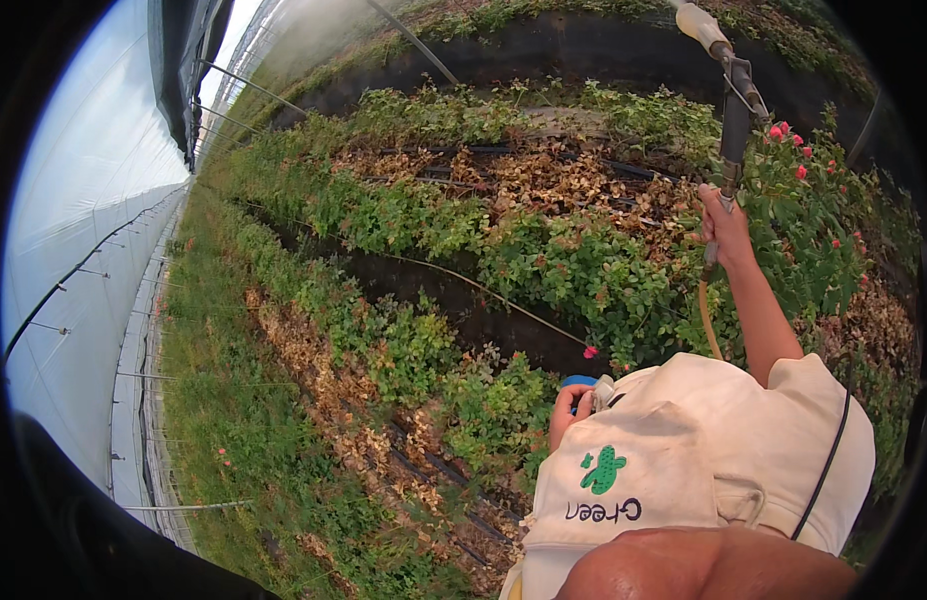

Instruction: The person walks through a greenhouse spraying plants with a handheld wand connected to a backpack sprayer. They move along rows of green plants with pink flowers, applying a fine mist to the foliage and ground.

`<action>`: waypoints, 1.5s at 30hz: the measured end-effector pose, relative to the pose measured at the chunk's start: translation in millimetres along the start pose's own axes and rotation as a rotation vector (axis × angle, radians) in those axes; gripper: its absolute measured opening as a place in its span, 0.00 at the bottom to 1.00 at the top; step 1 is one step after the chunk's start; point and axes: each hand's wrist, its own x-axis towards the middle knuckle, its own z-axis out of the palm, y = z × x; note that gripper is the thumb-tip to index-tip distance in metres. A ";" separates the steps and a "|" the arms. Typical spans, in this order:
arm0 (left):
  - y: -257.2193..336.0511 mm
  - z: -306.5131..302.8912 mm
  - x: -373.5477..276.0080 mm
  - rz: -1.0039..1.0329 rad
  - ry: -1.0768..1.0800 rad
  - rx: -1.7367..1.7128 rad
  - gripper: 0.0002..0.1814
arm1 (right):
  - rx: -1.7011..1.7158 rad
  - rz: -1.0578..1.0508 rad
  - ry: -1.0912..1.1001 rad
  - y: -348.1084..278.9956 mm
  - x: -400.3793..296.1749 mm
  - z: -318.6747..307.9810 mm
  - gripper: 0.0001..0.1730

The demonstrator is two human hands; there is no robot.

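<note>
My right hand [724, 225] is closed around the metal handle of a long spray gun [736, 127], held out over rose bushes. Its pale nozzle [700, 28] points up and left at the top of the view, with whitish spray at its tip. A yellowish hose [707, 319] runs from the handle down to my cream shirt. At my waist, my left hand [565, 416] has its fingers curled on a blue object [578, 381], partly hidden by the hand and shirt. A pale plastic piece [603, 392] is beside it. A pink rose [590, 352] lies just beyond that hand.
Rows of green rose bushes [576, 259] flank a dark path [403, 285]. Dry brown leaves [538, 176] and black irrigation pipes [478, 521] lie among them. Pink blooms [801, 172] stand at right. Metal poles [414, 41] cross the rows. Translucent greenhouse sheeting [80, 217] rises at left.
</note>
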 end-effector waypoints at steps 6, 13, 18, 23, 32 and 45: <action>25.5 -33.7 56.0 0.002 -0.134 0.035 0.10 | 0.127 -0.199 0.164 -3.8 17.1 -18.3 0.14; 29.8 -123.4 147.6 0.042 -0.147 0.054 0.09 | 0.113 -0.170 0.167 36.3 45.5 110.9 0.18; 2.3 -211.5 231.3 0.001 -0.158 -0.005 0.09 | 0.059 -0.054 0.025 101.8 75.7 251.6 0.19; -6.0 -302.3 282.1 -0.093 -0.044 -0.089 0.09 | -0.072 0.196 -0.230 136.9 100.1 436.1 0.20; 27.6 -402.8 333.4 -0.176 0.079 -0.118 0.09 | 0.015 0.159 -0.039 156.4 148.0 512.4 0.19; 16.6 -552.8 503.7 -0.149 -0.035 -0.171 0.09 | 0.281 -0.226 0.419 174.5 249.1 571.1 0.22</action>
